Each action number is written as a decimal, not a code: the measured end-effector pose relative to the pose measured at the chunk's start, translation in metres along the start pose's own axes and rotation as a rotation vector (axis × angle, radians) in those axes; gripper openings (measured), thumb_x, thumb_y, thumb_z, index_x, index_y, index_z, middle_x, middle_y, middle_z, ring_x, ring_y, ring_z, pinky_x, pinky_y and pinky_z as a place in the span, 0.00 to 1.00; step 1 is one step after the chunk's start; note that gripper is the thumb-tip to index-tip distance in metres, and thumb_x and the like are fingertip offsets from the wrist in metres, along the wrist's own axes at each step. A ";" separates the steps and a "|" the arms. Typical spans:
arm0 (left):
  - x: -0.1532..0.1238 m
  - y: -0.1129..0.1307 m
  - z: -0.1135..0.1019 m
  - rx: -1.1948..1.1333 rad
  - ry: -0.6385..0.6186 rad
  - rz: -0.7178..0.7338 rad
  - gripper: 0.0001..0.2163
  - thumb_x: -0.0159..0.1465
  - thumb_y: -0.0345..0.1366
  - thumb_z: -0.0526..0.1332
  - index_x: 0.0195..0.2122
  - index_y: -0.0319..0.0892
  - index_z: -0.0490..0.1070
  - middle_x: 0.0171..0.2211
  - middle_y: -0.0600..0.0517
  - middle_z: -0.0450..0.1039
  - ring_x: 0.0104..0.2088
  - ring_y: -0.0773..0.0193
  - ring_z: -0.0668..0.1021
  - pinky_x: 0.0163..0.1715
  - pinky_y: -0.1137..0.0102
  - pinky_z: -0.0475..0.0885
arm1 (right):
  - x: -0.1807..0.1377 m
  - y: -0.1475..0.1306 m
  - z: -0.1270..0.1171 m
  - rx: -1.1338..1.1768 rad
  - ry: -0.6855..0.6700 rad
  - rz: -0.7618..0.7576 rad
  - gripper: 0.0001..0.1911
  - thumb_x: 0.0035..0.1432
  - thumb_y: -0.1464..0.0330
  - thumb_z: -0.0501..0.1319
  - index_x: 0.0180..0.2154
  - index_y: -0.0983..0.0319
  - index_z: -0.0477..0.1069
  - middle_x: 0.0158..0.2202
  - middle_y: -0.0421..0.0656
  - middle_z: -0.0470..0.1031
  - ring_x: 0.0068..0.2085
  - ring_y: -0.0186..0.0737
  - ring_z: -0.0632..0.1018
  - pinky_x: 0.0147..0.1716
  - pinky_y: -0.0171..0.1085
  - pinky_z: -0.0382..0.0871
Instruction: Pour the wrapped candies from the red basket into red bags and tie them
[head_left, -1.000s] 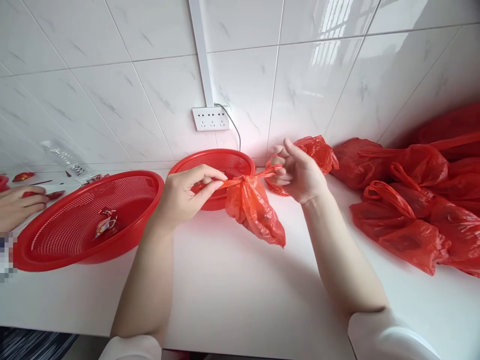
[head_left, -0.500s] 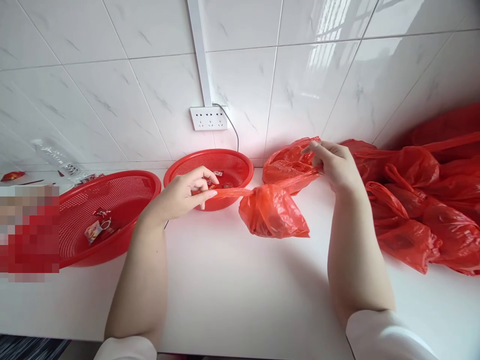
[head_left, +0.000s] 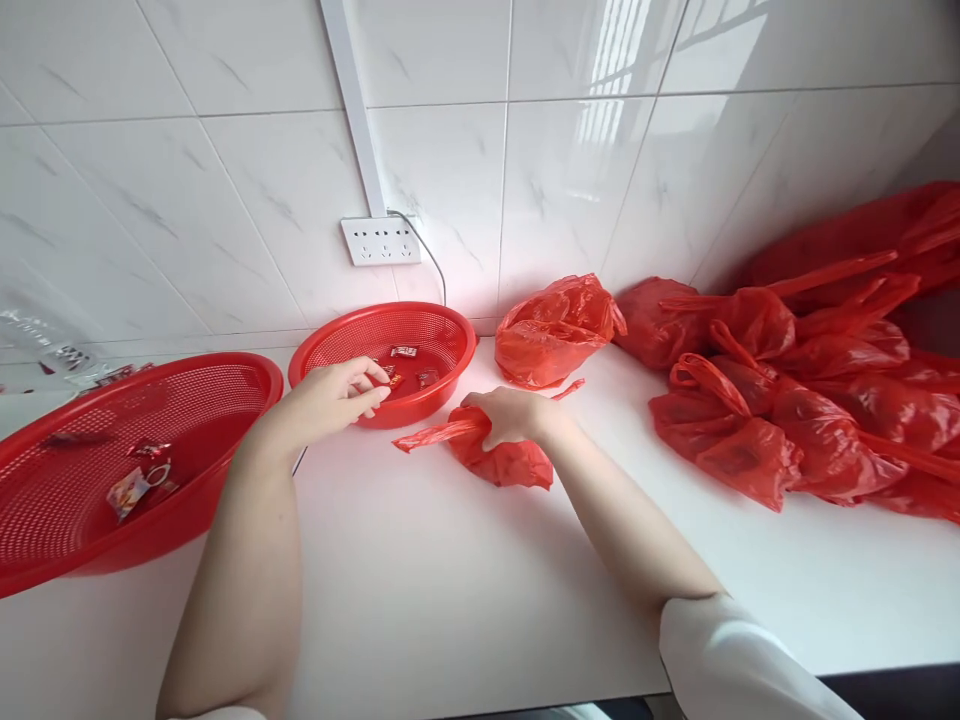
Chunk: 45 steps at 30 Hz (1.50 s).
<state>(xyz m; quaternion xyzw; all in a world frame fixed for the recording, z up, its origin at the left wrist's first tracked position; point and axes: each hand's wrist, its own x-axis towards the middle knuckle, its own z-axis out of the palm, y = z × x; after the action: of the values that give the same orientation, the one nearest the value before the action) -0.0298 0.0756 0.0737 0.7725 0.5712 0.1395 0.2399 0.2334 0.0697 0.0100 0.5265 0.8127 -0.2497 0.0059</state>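
fingers of the right hand (head_left: 514,412) are closed over the small red bag (head_left: 517,470), thumb on its near side. fingers of the left hand (head_left: 330,402) are loosely bent and parted, gripping nothing visible, near the small basket (head_left: 466,352). the bag is at the middle of the table (head_left: 450,610); whether it rests there or hangs just above cannot be confirmed.

step in hand, as judged: moving a bag with a gathered neck, one handle strip (head_left: 429,436) free to the left. next move, as judged, calls for a steady hold on the bag's body.

not verified: how the neck is fastened and the right fingertips, both hidden; the bag's contents; any left-hand contact with the basket. the large basket (head_left: 259,372) and bag pile (head_left: 727,440) are cut off; the bottle (head_left: 41,338) is blurred.
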 end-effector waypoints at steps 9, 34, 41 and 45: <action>0.004 -0.004 -0.004 0.043 0.051 -0.077 0.16 0.59 0.52 0.59 0.42 0.48 0.71 0.35 0.49 0.78 0.37 0.56 0.80 0.34 0.64 0.75 | -0.070 0.107 -0.045 0.108 0.467 0.241 0.10 0.46 0.71 0.62 0.34 0.58 0.72 0.34 0.42 0.75 0.32 0.41 0.74 0.27 0.37 0.64; 0.003 0.007 0.023 0.050 -0.119 0.058 0.16 0.59 0.51 0.56 0.42 0.48 0.71 0.38 0.49 0.77 0.36 0.57 0.79 0.29 0.68 0.71 | 0.036 0.134 0.008 0.260 0.772 0.504 0.27 0.55 0.62 0.57 0.55 0.66 0.64 0.48 0.60 0.72 0.45 0.52 0.74 0.42 0.45 0.68; 0.002 0.021 0.030 0.106 -0.186 0.051 0.17 0.60 0.50 0.55 0.45 0.48 0.71 0.40 0.50 0.77 0.37 0.58 0.78 0.34 0.68 0.71 | 0.031 0.116 -0.001 0.192 0.795 0.480 0.11 0.53 0.66 0.57 0.37 0.63 0.71 0.38 0.52 0.74 0.38 0.48 0.75 0.39 0.45 0.68; 0.000 0.023 0.031 0.127 -0.184 0.055 0.17 0.60 0.50 0.55 0.45 0.48 0.70 0.41 0.50 0.76 0.38 0.58 0.78 0.34 0.68 0.71 | 0.032 0.118 -0.002 0.203 0.978 0.390 0.24 0.57 0.66 0.54 0.55 0.64 0.58 0.52 0.56 0.67 0.48 0.48 0.72 0.45 0.43 0.66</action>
<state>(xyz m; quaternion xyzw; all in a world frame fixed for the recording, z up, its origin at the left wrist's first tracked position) 0.0040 0.0642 0.0598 0.8111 0.5329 0.0379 0.2380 0.3211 0.1353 -0.0438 0.7205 0.5796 -0.0468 -0.3779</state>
